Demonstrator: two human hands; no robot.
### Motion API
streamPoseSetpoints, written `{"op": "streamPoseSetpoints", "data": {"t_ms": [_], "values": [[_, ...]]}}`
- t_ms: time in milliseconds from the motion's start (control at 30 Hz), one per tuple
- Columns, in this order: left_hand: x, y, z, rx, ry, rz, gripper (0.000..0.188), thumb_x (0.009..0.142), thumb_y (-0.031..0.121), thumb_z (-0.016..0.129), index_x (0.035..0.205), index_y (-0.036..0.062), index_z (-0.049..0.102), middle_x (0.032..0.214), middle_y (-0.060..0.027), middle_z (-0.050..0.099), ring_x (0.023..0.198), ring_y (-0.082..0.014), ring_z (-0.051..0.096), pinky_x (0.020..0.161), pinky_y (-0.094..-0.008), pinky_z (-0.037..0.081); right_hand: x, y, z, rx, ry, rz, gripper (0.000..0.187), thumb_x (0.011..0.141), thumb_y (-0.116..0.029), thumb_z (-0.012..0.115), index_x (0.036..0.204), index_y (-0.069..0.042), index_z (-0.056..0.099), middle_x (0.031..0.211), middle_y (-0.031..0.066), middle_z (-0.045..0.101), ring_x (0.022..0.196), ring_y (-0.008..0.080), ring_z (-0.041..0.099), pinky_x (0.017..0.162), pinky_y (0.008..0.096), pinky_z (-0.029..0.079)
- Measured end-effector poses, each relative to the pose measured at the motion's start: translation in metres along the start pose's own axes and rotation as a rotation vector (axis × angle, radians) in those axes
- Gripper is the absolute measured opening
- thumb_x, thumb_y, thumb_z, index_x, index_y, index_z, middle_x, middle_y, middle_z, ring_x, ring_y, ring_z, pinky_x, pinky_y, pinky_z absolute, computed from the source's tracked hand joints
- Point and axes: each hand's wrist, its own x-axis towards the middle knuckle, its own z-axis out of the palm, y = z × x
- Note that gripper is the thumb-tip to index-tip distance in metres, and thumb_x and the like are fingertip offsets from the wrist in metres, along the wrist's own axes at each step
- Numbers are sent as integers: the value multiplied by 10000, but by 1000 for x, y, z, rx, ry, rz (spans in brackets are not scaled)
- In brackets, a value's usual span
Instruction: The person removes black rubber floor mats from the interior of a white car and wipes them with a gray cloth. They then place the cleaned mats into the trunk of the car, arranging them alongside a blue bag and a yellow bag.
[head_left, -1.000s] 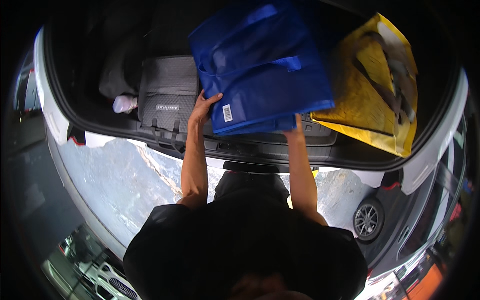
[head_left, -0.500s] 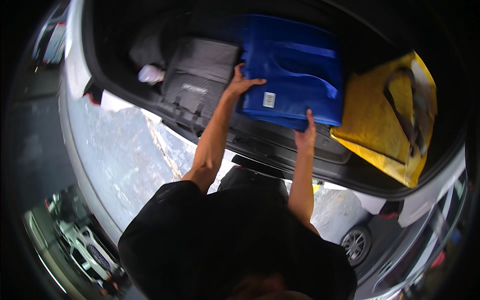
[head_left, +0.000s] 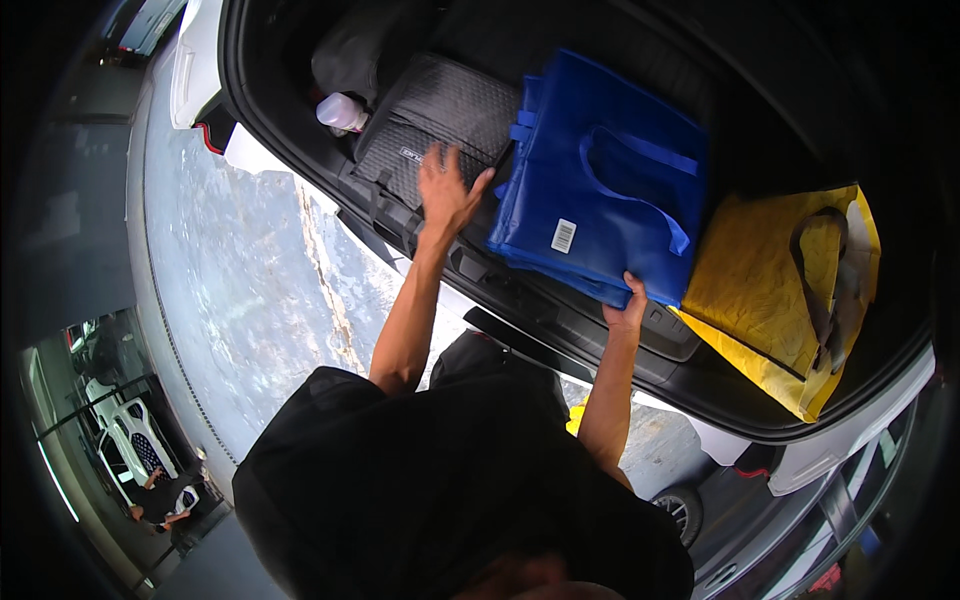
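Note:
A blue folded shopping bag (head_left: 625, 170) with looped handles and a white label lies in the middle of an open car trunk. My right hand (head_left: 627, 305) grips its near right corner, thumb on top and the other fingers hidden beneath. To the left of the bag, my left hand (head_left: 450, 190) hovers over or touches the near edge of a dark textured folded organizer (head_left: 440, 100); its fingers are spread and slightly blurred, with nothing in them. On the blue bag's right side lies a yellow bag (head_left: 765, 280) with dark straps.
A whitish bottle (head_left: 342, 112) lies left of the organizer, by a dark rounded bundle (head_left: 345, 55). The trunk sill (head_left: 500, 290) runs between me and the bags. Another person (head_left: 165, 500) and a parked car (head_left: 140, 435) are at the far lower left.
My left hand has let go of the blue bag's left edge and moved left to the organizer. My right hand stays on the bag's near corner. The whole view has turned somewhat.

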Motion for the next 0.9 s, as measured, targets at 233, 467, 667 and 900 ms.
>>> {"op": "streamPoseSetpoints", "data": {"t_ms": [233, 467, 667, 900], "values": [[-54, -145, 18, -309, 226, -881, 1289, 646, 384, 952, 1471, -146, 115, 1463, -348, 345, 1279, -439, 506, 1045, -515, 477, -33, 1, 14, 120, -117, -1, 553, 722, -158, 726, 1260, -101, 611, 1219, 63, 664, 1142, 287, 622, 1043, 518, 465], [-41, -69, 48, -1143, 317, -1032, 550, 813, 51, 735, 1277, -107, 486, 861, -107, 677, 662, -181, 638, 560, -309, 501, -60, 7, 14, 197, -193, -49, 534, 768, -177, 719, 1285, -100, 607, 1260, 74, 663, 1181, 291, 617, 1063, 527, 451], [-77, 41, 76, -1575, -372, -703, 310, 930, 169, 699, 1182, -4, 650, 989, -37, 688, 799, -145, 639, 719, -336, 519, -77, 2, 31, 295, -274, -51, 514, 826, -205, 710, 1313, -82, 600, 1321, 110, 643, 1227, 323, 596, 1113, 545, 408], [-29, 43, 26, -669, -124, -406, 381, 866, 230, 723, 1135, -34, 666, 1067, -225, 689, 923, -266, 694, 777, -397, 539, -89, -9, 41, 260, -209, -123, 525, 806, -171, 714, 1306, -76, 589, 1294, 96, 652, 1207, 308, 604, 1119, 539, 398]]}}
